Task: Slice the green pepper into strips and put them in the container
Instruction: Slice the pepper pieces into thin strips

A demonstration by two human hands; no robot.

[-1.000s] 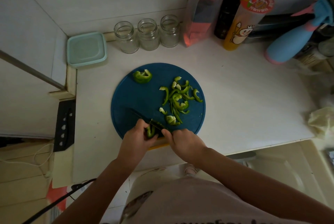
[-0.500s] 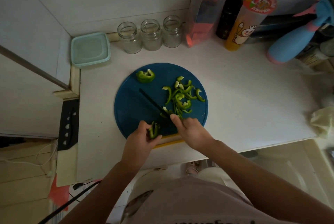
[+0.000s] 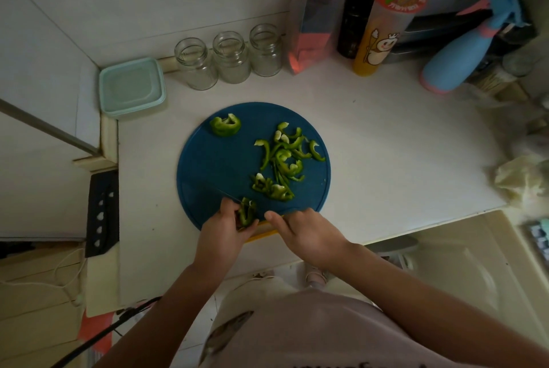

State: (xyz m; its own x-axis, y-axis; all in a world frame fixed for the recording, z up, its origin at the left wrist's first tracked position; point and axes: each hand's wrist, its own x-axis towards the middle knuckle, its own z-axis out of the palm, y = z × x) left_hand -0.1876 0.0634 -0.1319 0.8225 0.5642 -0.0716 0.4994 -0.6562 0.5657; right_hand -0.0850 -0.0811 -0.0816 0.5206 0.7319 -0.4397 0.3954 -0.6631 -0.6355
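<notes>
A round blue cutting board (image 3: 208,160) lies on the white counter. My left hand (image 3: 222,234) pinches a small green pepper piece (image 3: 246,213) at the board's near edge. My right hand (image 3: 306,234) grips a knife (image 3: 228,196) by its yellow handle. Its dark blade lies low across the board and meets the held piece beside my left fingers. Several cut pepper strips (image 3: 282,157) lie piled on the board's right half. An uncut pepper chunk (image 3: 225,125) sits at the board's far left. A pale green lidded container (image 3: 130,87) stands at the counter's far left corner.
Three glass jars (image 3: 230,57) stand behind the board. Further right are a pink-and-clear bag (image 3: 315,20), a dark bottle (image 3: 353,14), a yellow cartoon cup (image 3: 383,26) and a blue spray bottle (image 3: 463,56). A crumpled pale cloth (image 3: 523,177) lies at the right edge.
The knife, which pointed up the board beside the strip pile half a second ago, has come back down against the pepper piece in my left hand. Freshly cut strips lie by the pile.
</notes>
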